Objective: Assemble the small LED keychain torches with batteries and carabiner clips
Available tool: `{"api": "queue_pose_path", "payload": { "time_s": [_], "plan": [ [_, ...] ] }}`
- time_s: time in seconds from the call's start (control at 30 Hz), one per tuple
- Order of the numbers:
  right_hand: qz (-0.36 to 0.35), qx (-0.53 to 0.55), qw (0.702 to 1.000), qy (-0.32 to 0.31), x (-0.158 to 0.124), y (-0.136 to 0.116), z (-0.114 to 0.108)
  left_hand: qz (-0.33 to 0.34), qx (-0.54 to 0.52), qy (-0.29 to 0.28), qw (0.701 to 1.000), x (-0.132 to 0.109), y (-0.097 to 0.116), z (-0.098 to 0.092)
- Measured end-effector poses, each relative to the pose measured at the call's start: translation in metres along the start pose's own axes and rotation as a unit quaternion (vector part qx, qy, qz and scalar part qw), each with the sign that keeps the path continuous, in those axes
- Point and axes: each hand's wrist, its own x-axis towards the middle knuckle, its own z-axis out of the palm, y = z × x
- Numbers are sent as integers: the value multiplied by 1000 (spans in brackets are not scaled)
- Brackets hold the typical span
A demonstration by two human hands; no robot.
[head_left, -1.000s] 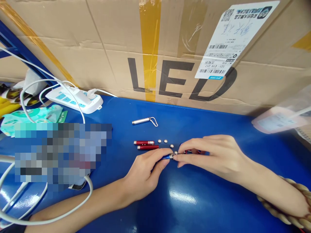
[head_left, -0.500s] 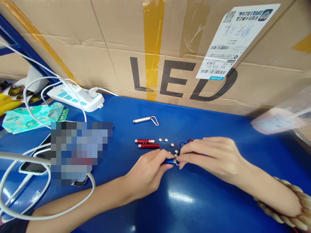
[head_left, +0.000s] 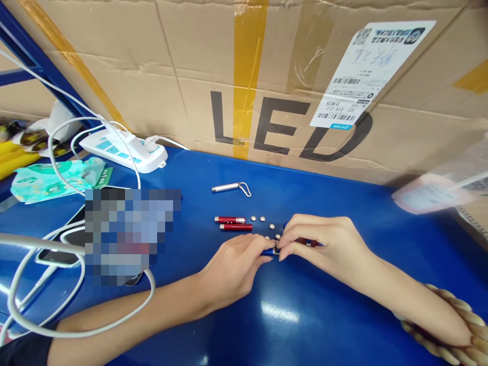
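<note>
My left hand (head_left: 236, 267) pinches a small blue pen light (head_left: 269, 251) low over the blue table (head_left: 290, 315). My right hand (head_left: 318, 244) meets it at the light's silver end, fingertips pressed together there on a small part I cannot make out. Just behind my fingers lie several silver button cells (head_left: 263, 219) and two red pen lights (head_left: 233, 223) side by side. A silver pen light with a clip (head_left: 231, 187) rests farther back.
A large cardboard box marked LED (head_left: 290, 76) stands along the back of the table. A white power strip (head_left: 125, 148) with white cables (head_left: 76, 315) sits at the left, by a phone and green packets (head_left: 53, 178). A clear bag (head_left: 438, 190) lies at the right.
Both hands stay joined on the blue pen light and have shifted slightly. My right fingers have closed in over the small parts behind them. The view has drifted a little.
</note>
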Motion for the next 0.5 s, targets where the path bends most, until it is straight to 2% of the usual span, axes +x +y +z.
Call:
{"api": "queue_pose_path", "payload": {
  "time_s": [0.13, 0.27, 0.37, 0.5],
  "plan": [
    [80, 71, 994, -3, 2, -4, 3, -2, 17, 17, 1000, 0, 0, 0],
    [168, 161, 972, -42, 5, -6, 3, 10, 39, 34, 999, 0, -1, 0],
    [184, 177, 965, -57, 6, -6, 0, 21, 32, 44, 998, 1, 1, 0],
    [183, 143, 971, -53, 7, -3, -3, -18, -6, 41, 999, 2, 4, -1]
  ]
}}
